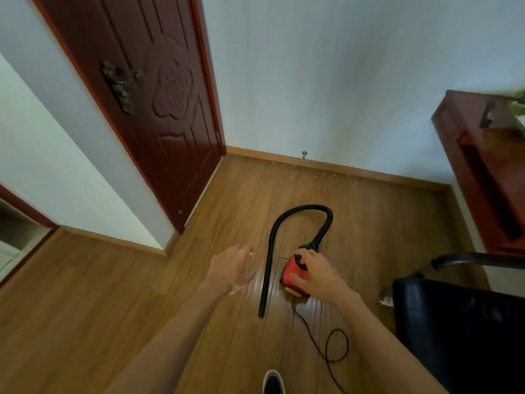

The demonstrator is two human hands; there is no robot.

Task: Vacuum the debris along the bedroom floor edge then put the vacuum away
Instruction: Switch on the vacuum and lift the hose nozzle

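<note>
We count one red vacuum (294,277) on the wooden floor (85,294), one black hose (284,220) arching from its front and running back toward us, and one thin cord (326,346) looping behind it. Two hands show. Our right hand (315,273) lies on the vacuum, its grip curled over the black handle, thumb on the red body. Our left hand (233,267) hovers just beside the hose, its grip apart and holding nothing. Pale debris (324,173) is scattered along the far baseboard (369,172), well apart from the vacuum, with bare floor between. One door (159,109) bounds the left; one cabinet (483,172) and one black chair (460,322) bound the right.
</note>
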